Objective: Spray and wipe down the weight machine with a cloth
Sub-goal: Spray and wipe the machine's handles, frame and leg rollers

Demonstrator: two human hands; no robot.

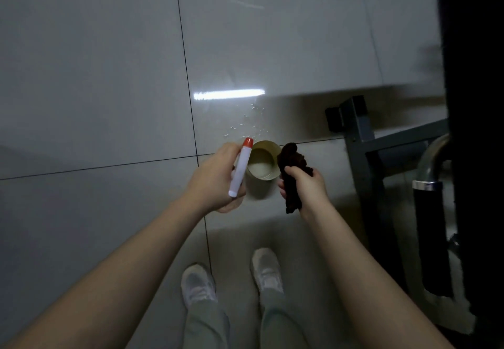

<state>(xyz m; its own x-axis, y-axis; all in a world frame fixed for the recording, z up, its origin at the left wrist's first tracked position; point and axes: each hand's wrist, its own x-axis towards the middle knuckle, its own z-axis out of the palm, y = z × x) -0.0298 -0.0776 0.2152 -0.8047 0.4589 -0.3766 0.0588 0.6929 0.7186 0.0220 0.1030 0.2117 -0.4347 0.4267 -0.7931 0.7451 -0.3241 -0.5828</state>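
Fingers of the left hand [215,178] wrap a slim white spray bottle with a red-orange cap [240,167], held near upright just left of frame centre, cap uppermost. Fingers of the right hand [305,185] are closed tight on a crumpled dark brown cloth [291,163], which bunches above the fist and hangs out below it. Between the two hands, on the floor beneath them, stands a round pale yellow-green container [263,161] with a whitish inside; the bottle overlaps its left rim in the view and the cloth its right rim.

Just above the container, small droplets [245,123] glint on the glossy grey tiled floor [95,75], below a bright strip of reflected light [229,94]. A dark grout line runs down from the top of the frame past the left hand, meeting a crosswise one beside it.

At lower centre a pair of pale grey trainers [231,277] stands on the tile beneath light trouser legs.

The dark steel frame of the weight machine [362,141] occupies the right edge: a grey angled base bar with a black end cap at right of centre, a curved chrome tube leading into a black padded handle [431,236] at lower right, and a black upright along the border. The whole left half of the frame is open tile; the right hand is near the machine's base bar but apart from it.
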